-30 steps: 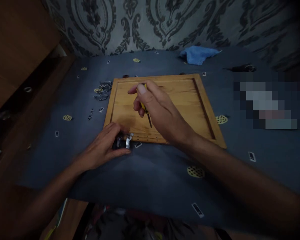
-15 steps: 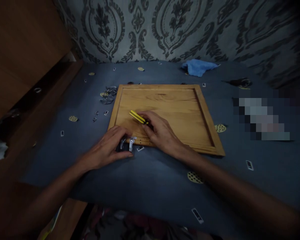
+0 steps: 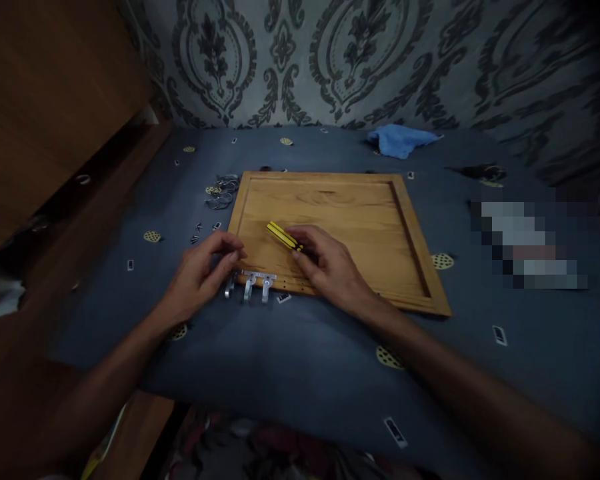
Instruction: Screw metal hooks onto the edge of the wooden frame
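A shallow wooden framed panel (image 3: 325, 213) lies flat on the cloth-covered surface. Along its front left edge sits a silver metal hook strip (image 3: 257, 275), with three hooks hanging over the edge. My left hand (image 3: 200, 270) hovers just above the strip's left end, thumb and fingertips brought together; anything between them is too small to make out. Over the panel, my right hand (image 3: 330, 267) is closed around a yellow-and-black screwdriver (image 3: 283, 236), whose handle points up and left while its shaft is hidden. Small holes show in the panel's front edge beside the strip.
Several loose screws (image 3: 197, 233) and more metal hooks (image 3: 221, 193) lie left of the panel. A blue cloth (image 3: 403, 140) rests at the back, with a dark object (image 3: 483, 172) to its right. A wooden cabinet (image 3: 55, 100) borders the left side.
My left hand has released the hook strip and moved up and left, uncovering all three hooks. My right hand still holds the screwdriver in nearly the same place. The view has shifted slightly.
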